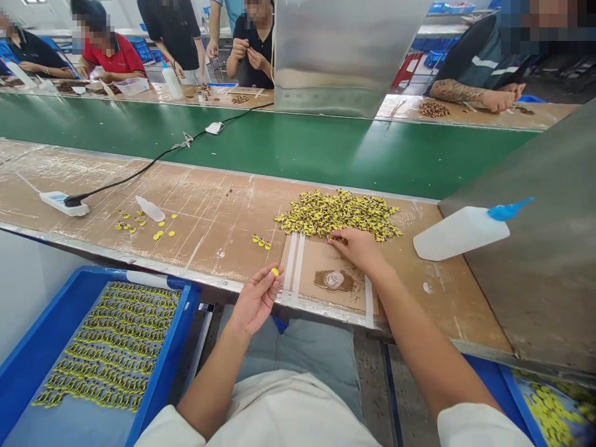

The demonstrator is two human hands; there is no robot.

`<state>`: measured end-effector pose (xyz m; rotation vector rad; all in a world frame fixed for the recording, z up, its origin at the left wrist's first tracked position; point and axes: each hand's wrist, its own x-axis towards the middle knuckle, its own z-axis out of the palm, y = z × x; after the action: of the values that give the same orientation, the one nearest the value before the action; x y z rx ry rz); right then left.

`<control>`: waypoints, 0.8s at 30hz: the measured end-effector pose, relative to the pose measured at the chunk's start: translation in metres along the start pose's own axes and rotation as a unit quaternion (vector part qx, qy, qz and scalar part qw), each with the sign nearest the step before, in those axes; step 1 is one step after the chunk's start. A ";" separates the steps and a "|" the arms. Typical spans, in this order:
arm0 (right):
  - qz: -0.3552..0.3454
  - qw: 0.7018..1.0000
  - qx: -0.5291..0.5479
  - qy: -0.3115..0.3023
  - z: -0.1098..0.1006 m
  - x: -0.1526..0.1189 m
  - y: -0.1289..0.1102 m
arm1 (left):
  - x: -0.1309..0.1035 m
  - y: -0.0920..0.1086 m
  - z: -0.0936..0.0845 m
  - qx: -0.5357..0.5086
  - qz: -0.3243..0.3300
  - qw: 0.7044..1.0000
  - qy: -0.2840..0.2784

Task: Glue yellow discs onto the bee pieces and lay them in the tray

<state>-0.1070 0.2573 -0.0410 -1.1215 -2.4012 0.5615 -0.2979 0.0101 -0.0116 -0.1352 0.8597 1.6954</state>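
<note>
My left hand point(257, 298) pinches a small round yellow disc point(275, 271) between thumb and fingertips, just over the table's front edge. At the near edge of a heap of small yellow-and-dark pieces point(344, 211), my right hand point(357, 249) has its fingers drawn together; what they hold, if anything, is too small to make out. Below it lies a cardboard sheet point(307, 273) taped down with white strips. On the sheet is a clear blob point(334, 280) in a dark wet patch. A short row of yellow pieces with dark tops point(261, 242) lies left of the heap.
A white bottle with a blue nozzle point(460, 233) leans at right, near a metal panel point(549, 236). Loose yellow discs, a small bottle point(149, 208) and a power strip point(64, 203) lie left. A blue bin point(186, 304) holds rows of pieces. People work beyond the green belt point(233, 139).
</note>
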 end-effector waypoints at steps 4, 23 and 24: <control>0.006 0.997 0.067 0.027 -0.002 -0.002 0.014 | 0.005 -0.003 0.002 0.006 0.004 1.000 0.002; -0.064 0.994 -0.081 -0.033 -0.062 -0.071 0.025 | 0.040 -0.005 0.024 0.044 0.021 0.997 -0.058; -0.060 0.994 -0.083 -0.030 -0.059 -0.071 0.025 | 0.042 -0.007 0.025 0.044 0.018 0.997 -0.062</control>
<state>-0.0183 0.2265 -0.0199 -1.0310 -2.5851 0.3664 -0.2970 0.0592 -0.0185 0.0446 0.8466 1.6775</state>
